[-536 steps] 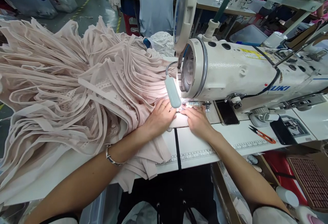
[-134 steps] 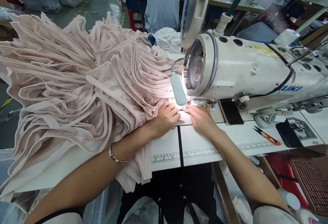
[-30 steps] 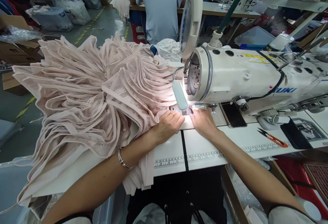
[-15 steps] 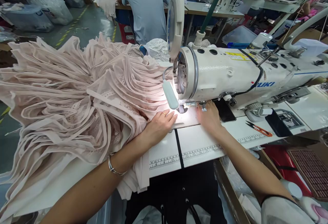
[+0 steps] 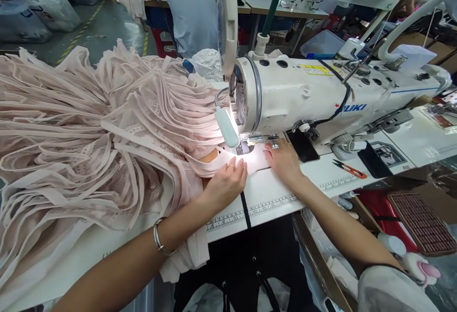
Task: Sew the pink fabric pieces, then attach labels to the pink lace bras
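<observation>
A pale pink fabric piece [image 5: 257,160] lies under the needle area of the white sewing machine [image 5: 285,95], brightly lit by a small lamp [image 5: 227,127]. My left hand [image 5: 227,181] is closed on the near edge of this piece, left of the needle, its fingers pressed together. On the other side my right hand [image 5: 284,162] holds the right end between thumb and fingers, close to the metal guide [image 5: 274,141]; some of its fingertips are hidden. To the left spreads a large heap of pale pink garments [image 5: 143,112] with lace parts, reaching up to the needle area.
Orange thread snips [image 5: 350,169] and a black phone-like slab [image 5: 303,146] lie on the white table [image 5: 271,195], which has a printed ruler. A person in light blue [image 5: 189,12] stands behind the machine. Plastic bins [image 5: 21,22] stand on the floor at left.
My left hand has gone from lying flat on the fabric to gripping its edge, slightly nearer to me. The fabric by the needle has shifted and bunched. The whole view has swung a little.
</observation>
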Action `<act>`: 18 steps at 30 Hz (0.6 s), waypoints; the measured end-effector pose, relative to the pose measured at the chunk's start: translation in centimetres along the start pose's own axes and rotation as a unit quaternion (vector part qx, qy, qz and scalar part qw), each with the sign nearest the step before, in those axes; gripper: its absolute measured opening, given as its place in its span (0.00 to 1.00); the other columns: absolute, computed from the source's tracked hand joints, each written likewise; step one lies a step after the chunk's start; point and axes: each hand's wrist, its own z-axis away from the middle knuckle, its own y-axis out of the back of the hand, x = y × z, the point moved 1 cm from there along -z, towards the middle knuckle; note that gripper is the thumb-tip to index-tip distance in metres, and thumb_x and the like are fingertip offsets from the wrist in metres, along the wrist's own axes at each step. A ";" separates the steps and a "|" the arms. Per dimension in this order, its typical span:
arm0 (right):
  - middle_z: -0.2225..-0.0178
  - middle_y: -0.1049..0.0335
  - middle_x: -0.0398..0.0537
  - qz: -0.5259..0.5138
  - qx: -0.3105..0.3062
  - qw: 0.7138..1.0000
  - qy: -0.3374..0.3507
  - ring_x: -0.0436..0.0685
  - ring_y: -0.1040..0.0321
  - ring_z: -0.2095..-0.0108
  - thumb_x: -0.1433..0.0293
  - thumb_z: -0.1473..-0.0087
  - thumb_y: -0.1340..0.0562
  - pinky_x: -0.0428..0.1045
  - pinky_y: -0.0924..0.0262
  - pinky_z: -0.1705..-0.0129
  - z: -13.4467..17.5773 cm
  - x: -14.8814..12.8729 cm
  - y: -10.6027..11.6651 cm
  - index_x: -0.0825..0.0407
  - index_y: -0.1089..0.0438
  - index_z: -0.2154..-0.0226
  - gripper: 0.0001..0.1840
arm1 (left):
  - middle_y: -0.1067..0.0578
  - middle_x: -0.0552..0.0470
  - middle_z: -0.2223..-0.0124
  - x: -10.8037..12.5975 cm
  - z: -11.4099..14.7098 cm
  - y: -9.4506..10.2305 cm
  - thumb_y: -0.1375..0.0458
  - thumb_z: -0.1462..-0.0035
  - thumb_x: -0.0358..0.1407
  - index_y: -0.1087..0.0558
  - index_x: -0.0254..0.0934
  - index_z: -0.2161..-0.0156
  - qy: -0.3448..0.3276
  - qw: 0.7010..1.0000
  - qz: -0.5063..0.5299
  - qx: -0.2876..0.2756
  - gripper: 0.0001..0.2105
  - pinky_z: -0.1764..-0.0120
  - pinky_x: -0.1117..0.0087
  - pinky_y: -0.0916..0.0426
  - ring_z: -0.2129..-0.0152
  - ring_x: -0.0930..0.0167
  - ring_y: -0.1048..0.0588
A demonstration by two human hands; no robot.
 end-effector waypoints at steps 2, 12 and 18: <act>0.57 0.30 0.61 0.007 0.004 1.000 -0.006 0.66 0.37 0.52 0.70 0.36 0.48 0.57 0.40 0.53 -0.6 0.5 -0.1 0.55 0.25 0.58 0.16 | 0.23 0.33 0.49 -0.5 0.1 -0.1 0.51 0.40 0.19 0.27 0.21 0.48 0.015 1.000 -0.003 0.008 0.17 0.60 0.62 0.26 0.52 0.55 0.23; 0.62 0.27 0.57 0.015 0.040 0.997 0.063 0.63 0.37 0.56 0.72 0.35 0.51 0.56 0.45 0.52 -1.1 0.1 0.1 0.54 0.25 0.63 0.18 | 0.22 0.33 0.52 -1.1 0.0 -0.1 0.52 0.38 0.19 0.27 0.20 0.50 0.002 0.999 -0.006 0.037 0.16 0.59 0.62 0.27 0.54 0.57 0.23; 0.66 0.26 0.46 -0.164 -0.006 0.982 0.089 0.56 0.35 0.64 0.69 0.36 0.42 0.52 0.46 0.54 -0.3 -1.4 -0.1 0.51 0.26 0.71 0.13 | 0.22 0.33 0.52 -1.4 0.1 -0.2 0.53 0.39 0.19 0.27 0.19 0.50 0.017 1.000 0.000 0.026 0.16 0.54 0.64 0.27 0.54 0.60 0.23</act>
